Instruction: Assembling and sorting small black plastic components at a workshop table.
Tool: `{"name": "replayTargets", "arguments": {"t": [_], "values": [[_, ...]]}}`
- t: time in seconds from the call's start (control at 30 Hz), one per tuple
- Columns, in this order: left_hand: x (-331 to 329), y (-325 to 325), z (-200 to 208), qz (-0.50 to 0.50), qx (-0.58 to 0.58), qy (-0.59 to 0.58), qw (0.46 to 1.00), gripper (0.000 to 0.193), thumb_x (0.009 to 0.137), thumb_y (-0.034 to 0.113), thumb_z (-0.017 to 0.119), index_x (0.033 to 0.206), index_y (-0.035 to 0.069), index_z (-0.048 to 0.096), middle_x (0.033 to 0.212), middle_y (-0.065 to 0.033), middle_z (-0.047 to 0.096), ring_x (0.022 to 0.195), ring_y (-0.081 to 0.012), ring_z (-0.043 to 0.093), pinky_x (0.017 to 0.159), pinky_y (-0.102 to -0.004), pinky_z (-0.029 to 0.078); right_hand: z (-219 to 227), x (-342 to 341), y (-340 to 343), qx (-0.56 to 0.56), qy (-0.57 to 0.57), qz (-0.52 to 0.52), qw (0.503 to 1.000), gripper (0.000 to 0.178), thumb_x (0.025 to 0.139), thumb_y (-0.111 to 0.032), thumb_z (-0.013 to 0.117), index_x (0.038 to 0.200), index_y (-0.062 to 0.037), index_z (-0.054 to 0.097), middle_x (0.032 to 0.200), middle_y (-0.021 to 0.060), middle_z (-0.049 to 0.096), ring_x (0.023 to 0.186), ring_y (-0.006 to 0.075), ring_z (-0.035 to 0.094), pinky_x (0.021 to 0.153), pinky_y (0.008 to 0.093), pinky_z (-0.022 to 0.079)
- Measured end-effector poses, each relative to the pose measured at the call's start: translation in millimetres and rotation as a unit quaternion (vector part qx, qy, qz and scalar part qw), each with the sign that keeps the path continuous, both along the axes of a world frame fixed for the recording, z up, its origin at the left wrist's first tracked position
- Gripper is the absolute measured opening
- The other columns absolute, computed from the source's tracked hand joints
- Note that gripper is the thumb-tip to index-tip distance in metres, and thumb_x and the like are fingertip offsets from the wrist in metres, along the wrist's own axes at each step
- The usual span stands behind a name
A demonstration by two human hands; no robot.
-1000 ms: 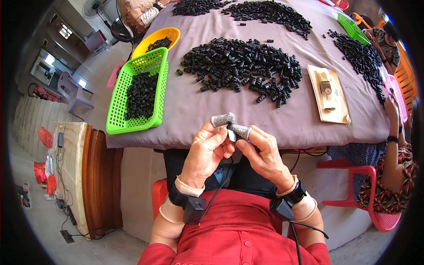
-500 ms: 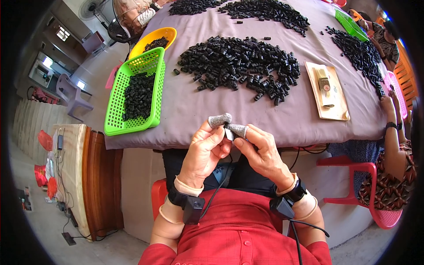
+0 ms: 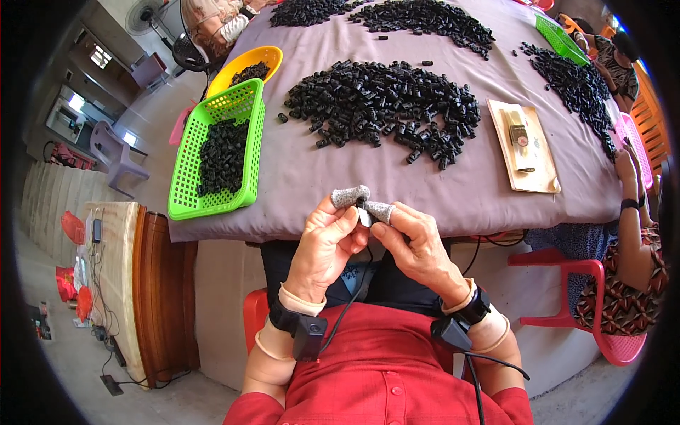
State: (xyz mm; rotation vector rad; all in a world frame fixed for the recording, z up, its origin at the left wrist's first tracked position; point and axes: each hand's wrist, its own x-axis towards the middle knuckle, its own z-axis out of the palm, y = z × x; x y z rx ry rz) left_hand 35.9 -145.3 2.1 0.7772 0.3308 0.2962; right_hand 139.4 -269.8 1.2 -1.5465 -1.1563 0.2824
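a mauve-clothed surface (image 3: 297,191) fills the scene, bearing a wide heap of black cylindrical pieces (image 3: 382,99) at centre. left of it stands a green plastic basket (image 3: 253,152), partly filled with similar pieces, with a yellow bowl (image 3: 221,79) just beyond its far end; on the right lies a brown envelope (image 3: 545,159). at the near edge, the left hand (image 3: 322,244) is narrow, seemingly pinching a small black piece (image 3: 362,202). the right hand (image 3: 418,241) meets it, fingers bent close; whether it grips anything i cannot tell. both index fingers wear grey fabric covers (image 3: 350,196). a pale flat sliver (image 3: 365,215) shows just below the piece. over the last second the hands have barely shifted, suggesting handling of this piece continues.
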Motion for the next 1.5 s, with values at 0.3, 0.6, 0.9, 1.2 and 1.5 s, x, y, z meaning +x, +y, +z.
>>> {"name": "replayTargets", "arguments": {"t": [0.3,0.6,0.9,1.2,1.5], "values": [[-2.3,3.7,-1.5,-0.016,0.013,0.008,1.0,0.024,0.086,0.014,0.054,0.11,0.009,0.055,0.079,-0.0012,0.059,0.063,-0.0109,0.052,0.053,-0.0209,0.039,-1.4,-2.0,2.5,0.002,0.0,-0.008,1.0,0.011,0.078,-0.005,0.058,0.073,-0.0002,0.049,0.064,0.0125,0.045,0.055,0.0304,0.046,0.049,0.036,0.036],[-1.1,6.7,-4.4,-0.028,-0.055,-0.025,0.998,0.023,0.086,0.012,0.054,0.109,0.008,0.055,0.081,-0.0031,0.06,0.066,-0.0122,0.054,0.059,-0.0234,0.045,-2.8,-0.4,1.5,0.009,0.004,0.006,1.0,0.011,0.078,-0.005,0.057,0.075,0.0001,0.049,0.065,0.0127,0.045,0.055,0.0305,0.046,0.05,0.0356,0.037],[-2.6,6.1,-4.7,-0.034,-0.055,-0.029,0.998,0.023,0.087,0.011,0.053,0.11,0.008,0.056,0.082,-0.004,0.06,0.067,-0.0126,0.054,0.061,-0.0239,0.045,-3.4,-0.5,0.1,0.003,0.019,0.019,1.0,0.01,0.079,-0.005,0.057,0.075,0.0008,0.05,0.065,0.0124,0.045,0.054,0.0293,0.045,0.049,0.035,0.036],[-1.6,5.1,-3.7,-0.022,-0.037,-0.007,0.999,0.024,0.087,0.011,0.053,0.11,0.009,0.056,0.081,-0.0034,0.06,0.064,-0.0121,0.053,0.055,-0.0219,0.041,-4.2,0.5,1.3,-0.004,0.02,0.015,1.0,0.011,0.079,-0.005,0.056,0.074,0.0009,0.049,0.064,0.0127,0.044,0.054,0.0295,0.045,0.049,0.0357,0.036],[-3.4,5.7,-5.5,-0.022,-0.022,-0.007,0.999,0.026,0.085,0.011,0.055,0.112,0.008,0.055,0.08,-0.0026,0.059,0.064,-0.0121,0.053,0.055,-0.0218,0.041,-5.6,-0.8,2.2,-0.006,0.001,0.003,1.0,0.013,0.079,-0.006,0.057,0.071,0.0003,0.048,0.063,0.0123,0.044,0.053,0.0298,0.046,0.048,0.036,0.036]]}}
